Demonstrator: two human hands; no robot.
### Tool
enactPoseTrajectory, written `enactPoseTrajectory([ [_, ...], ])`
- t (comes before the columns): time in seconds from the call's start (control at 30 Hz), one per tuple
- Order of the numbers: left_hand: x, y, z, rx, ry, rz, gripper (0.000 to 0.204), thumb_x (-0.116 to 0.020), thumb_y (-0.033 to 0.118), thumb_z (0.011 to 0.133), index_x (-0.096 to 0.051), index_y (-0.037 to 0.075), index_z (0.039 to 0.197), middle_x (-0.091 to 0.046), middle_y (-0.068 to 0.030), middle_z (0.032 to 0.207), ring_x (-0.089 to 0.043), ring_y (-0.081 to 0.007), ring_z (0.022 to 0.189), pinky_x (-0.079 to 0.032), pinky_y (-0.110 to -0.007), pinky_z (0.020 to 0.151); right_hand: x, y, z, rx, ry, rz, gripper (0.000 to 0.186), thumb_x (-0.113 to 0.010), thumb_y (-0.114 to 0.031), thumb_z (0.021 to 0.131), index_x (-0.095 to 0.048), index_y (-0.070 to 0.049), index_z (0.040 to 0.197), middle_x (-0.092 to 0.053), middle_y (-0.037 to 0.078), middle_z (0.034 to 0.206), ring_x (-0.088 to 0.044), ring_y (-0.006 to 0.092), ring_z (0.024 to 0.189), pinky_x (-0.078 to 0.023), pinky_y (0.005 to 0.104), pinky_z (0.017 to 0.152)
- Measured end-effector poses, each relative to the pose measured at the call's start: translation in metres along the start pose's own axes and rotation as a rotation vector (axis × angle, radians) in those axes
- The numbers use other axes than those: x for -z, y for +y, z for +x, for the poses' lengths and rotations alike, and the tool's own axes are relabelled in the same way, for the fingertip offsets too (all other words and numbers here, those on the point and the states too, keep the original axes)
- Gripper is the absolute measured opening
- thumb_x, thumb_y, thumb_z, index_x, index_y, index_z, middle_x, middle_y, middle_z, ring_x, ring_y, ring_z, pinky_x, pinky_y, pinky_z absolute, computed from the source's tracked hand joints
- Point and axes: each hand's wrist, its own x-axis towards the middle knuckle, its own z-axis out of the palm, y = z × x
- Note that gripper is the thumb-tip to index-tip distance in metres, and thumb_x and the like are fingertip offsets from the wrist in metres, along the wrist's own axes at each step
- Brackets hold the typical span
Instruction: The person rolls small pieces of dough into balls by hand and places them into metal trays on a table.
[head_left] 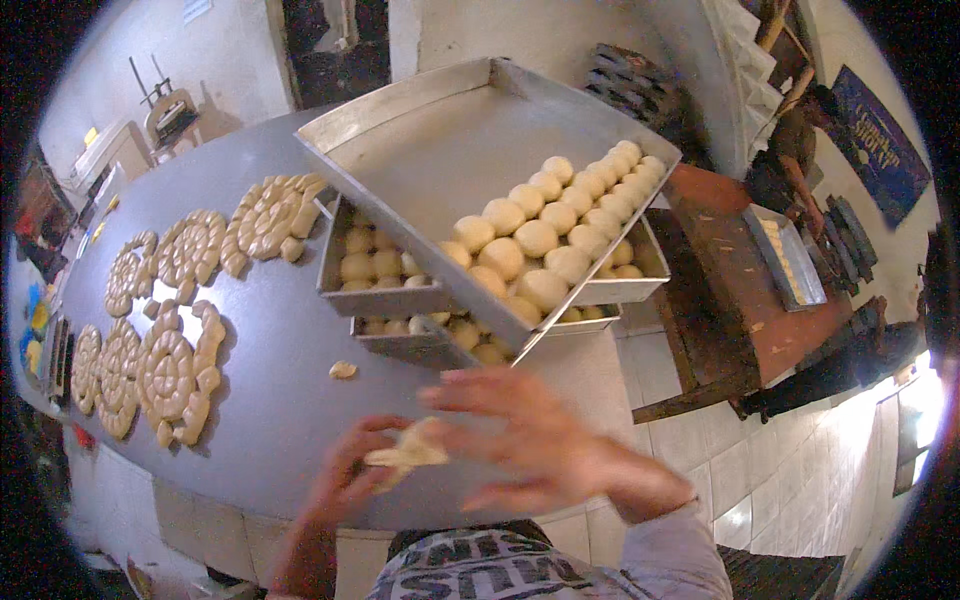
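A torn, uneven piece of dough [412, 450] is in my left hand [350, 472], low over the near edge of the grey table [270, 400]. The fingers and thumb of that hand are closed on it. My right hand [535, 445] hangs just right of the dough, fingers spread and blurred by motion; whether it touches the dough is hard to see. On the table, a small scrap of dough [343, 370] lies beyond my left hand. Several rounds of cut dough pieces [165, 378] are laid out in coils at the left.
A metal tray [410, 125], part filled with rows of dough balls [537, 237], sits askew on stacked trays [390, 300] of more balls. A wooden table [715, 270] with another tray [795, 275] stands at right, a person [790, 160] beside it. A dough press [172, 115] is at back left.
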Motion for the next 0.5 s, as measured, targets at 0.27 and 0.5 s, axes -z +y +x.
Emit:
enactPoseTrajectory([
  [0.27, 0.092, -0.048, -0.048, 0.401, 0.202, 0.179, 0.028, -0.053, 0.011, 0.084, -0.051, 0.006, 0.111, -0.054, -0.0092, 0.106, -0.055, -0.0236, 0.094, -0.046, -0.036, 0.084, -0.124, 0.005, -0.155, -0.838, 0.1, 0.036, 0.039, -0.057, -0.023, 0.085, -0.052, -0.011, 0.123, -0.054, 0.013, 0.12, -0.048, 0.0359, 0.11, -0.037, 0.044, 0.096],
  [0.5, 0.105, -0.064, -0.051, 0.436, 0.066, -0.106, 0.044, -0.058, 0.008, 0.078, -0.042, 0.009, 0.119, -0.048, -0.0054, 0.103, -0.05, -0.0154, 0.097, -0.046, -0.03, 0.081, -0.159, 0.086, -0.112, -0.895, 0.162, -0.729, 0.039, -0.057, -0.035, 0.081, -0.054, -0.006, 0.106, -0.052, 0.018, 0.108, -0.044, 0.0373, 0.106, -0.034, 0.0465, 0.093],
])
